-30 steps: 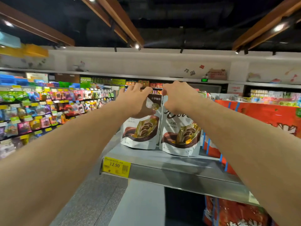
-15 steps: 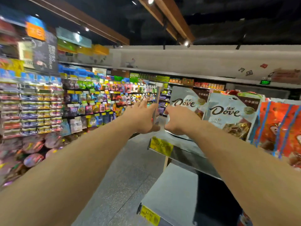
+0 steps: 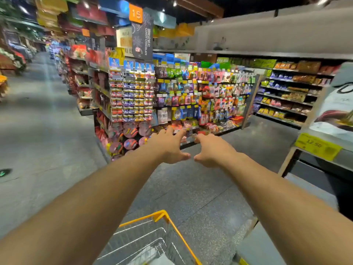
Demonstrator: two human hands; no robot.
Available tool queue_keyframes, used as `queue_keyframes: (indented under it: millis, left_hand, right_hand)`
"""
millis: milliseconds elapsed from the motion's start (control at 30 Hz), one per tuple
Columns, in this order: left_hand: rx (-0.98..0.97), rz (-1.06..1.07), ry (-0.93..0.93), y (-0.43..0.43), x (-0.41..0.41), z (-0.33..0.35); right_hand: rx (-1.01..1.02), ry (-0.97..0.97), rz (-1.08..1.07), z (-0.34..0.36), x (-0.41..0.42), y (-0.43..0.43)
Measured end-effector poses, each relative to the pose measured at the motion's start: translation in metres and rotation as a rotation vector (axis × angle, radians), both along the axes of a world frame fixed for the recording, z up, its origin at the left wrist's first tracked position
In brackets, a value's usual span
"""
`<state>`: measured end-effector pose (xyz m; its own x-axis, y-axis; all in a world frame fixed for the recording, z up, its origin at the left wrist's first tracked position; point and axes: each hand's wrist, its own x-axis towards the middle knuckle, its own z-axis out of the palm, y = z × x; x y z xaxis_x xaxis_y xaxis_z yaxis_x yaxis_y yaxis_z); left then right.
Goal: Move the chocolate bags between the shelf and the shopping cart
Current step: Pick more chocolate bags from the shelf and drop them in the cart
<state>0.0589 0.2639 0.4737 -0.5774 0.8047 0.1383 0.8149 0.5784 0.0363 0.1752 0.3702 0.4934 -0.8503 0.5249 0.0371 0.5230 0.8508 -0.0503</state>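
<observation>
Fingers (image 3: 172,131) of our left hand (image 3: 168,150) and of our right hand (image 3: 212,150) are spread and loose, and they grip nothing. Both hands hover side by side over the floor, with the thumbs near each other but apart. The bag (image 3: 337,104) stands upright on the shelf (image 3: 346,161) at the far right edge of the view, above the yellow tag (image 3: 318,146), and its long axis goes up and down. From our fingers it lies to the right and higher, well apart, and our right hand is the nearer one. The cart (image 3: 161,214) is below our forearms, so it lies down and back from both hands. We judge that the coming move turns on this: right to the shelf, or down to the cart. Counted: two hands, one cart, one tag, and one bag that we are sure of, cut by the frame edge. A pale shape shows inside the cart, but it is too blurred to name.
</observation>
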Motion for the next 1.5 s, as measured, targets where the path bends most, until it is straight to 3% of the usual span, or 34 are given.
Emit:
queue_keyframes:
  millis: [300, 467, 867, 1167, 1367, 1500]
  left_hand:
    - [-0.249, 0.192, -0.183, -0.126, -0.048, -0.181]
    - [-0.364, 0.265, -0.322, -0.150, -0.058, -0.263]
    - [-0.524, 0.369, -0.609, -0.131, -0.046, -0.449]
    - [-0.600, 0.321, -0.882, -0.125, 0.010, -0.596]
    - [-0.531, 0.366, -1.101, -0.091, 0.066, -0.659]
    - [-0.582, 0.431, -1.107, -0.060, 0.077, -0.677]
  right_hand:
    - [-0.217, -0.174, 0.164, -0.185, -0.074, -0.094]
    - [-0.296, -0.304, 0.192, -0.279, -0.094, -0.107]
    - [-0.431, -0.583, 0.310, -0.474, -0.112, -0.076]
    - [-0.462, -0.893, 0.231, -0.620, -0.082, -0.043]
    - [-0.437, -1.066, 0.114, -0.679, -0.060, -0.024]
    - [-0.436, -1.118, 0.074, -0.691, -0.054, -0.016]
